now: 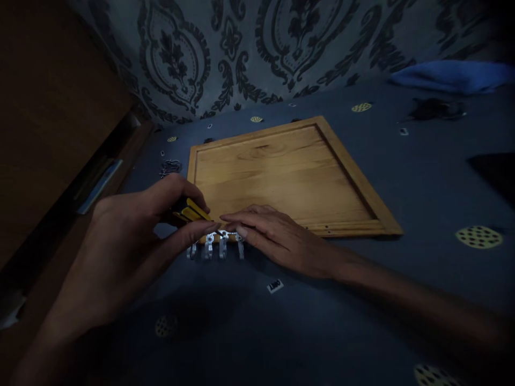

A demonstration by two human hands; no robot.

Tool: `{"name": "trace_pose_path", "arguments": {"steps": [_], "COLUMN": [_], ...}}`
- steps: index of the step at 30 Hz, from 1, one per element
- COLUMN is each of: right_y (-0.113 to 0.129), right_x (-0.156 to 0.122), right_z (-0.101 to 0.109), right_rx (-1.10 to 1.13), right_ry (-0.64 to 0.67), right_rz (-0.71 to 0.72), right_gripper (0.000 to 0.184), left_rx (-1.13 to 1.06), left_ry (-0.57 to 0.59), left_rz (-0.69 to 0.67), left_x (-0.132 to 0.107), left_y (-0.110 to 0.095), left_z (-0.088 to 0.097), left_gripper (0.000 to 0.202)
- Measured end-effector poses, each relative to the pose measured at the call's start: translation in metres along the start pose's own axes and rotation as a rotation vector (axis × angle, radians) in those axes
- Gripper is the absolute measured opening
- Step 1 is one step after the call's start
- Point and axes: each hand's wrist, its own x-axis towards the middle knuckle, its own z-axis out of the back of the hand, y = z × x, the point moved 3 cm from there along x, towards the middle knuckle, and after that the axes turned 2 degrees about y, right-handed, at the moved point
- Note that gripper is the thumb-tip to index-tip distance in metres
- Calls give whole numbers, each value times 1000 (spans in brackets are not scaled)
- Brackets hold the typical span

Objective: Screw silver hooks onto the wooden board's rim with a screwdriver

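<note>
My left hand [132,236] is closed around a screwdriver [193,210] with a yellow and black handle. The screwdriver's tip points right, down at a row of metal hooks [223,245] along the near edge of a framed wooden board [358,166]. Fingers stretched out and together, my right hand [281,238] lies on that same edge. Its thumb touches or nearly touches the rightmost hook, and its fingertips are close to the screwdriver's tip. Any screw under the tip is too small to make out. The board lies flat, and small dark holes show to the right of my right hand.
Beyond the board's left corner is a small pile of metal hooks or wire pieces [170,168]. A blue cloth [454,76] and a dark object [436,109] lie at the far right. Wooden furniture [56,107] borders the left, and a patterned backdrop [233,48] stands behind.
</note>
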Motion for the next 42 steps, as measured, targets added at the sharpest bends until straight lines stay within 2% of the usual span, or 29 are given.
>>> {"name": "trace_pose_path", "arguments": {"steps": [6, 11, 15, 25, 33, 42], "right_y": [0, 2, 2, 3, 3, 3], "right_x": [0, 0, 0, -1, 0, 1], "right_z": [0, 2, 3, 3, 3, 2], "right_rx": [-1, 17, 18, 23, 17, 18], "right_ry": [-2, -9, -16, 19, 34, 37], "right_rz": [11, 12, 12, -1, -9, -6], "right_gripper": [40, 40, 39, 39, 41, 41], "left_rx": [-47, -7, -1, -25, -39, 40], "left_ry": [19, 41, 57, 95, 224, 191], "left_rz": [-24, 23, 11, -13, -55, -93], "left_x": [-1, 0, 0, 1, 0, 3], "left_y": [4, 2, 0, 2, 8, 1], "left_z": [0, -1, -3, -7, -6, -3], "left_gripper": [14, 24, 31, 23, 21, 26]}}
